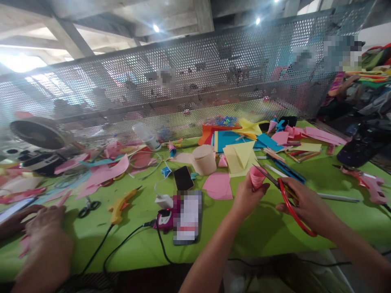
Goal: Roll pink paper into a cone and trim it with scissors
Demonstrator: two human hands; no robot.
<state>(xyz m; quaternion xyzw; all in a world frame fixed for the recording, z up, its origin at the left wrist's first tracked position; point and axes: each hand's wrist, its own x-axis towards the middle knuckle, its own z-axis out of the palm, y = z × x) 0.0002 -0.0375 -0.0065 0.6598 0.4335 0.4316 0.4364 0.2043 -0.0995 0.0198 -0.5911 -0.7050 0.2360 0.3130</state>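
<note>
Between the fingers of my left hand is a small pink paper cone, its wide end up. My right hand grips a pair of scissors with red handles. Their blades point left and meet the cone's rim; whether they cut into the paper I cannot make out. Left of my left hand lies a pink paper piece with a rounded edge. Just behind the cone sit yellow paper sheets, one folded to a point.
A co-worker's hands rest at the far left. Nearby are small scissors, a yellow glue gun, a purple power strip and a black phone. A pink glue gun lies right. A perforated metal screen stands behind.
</note>
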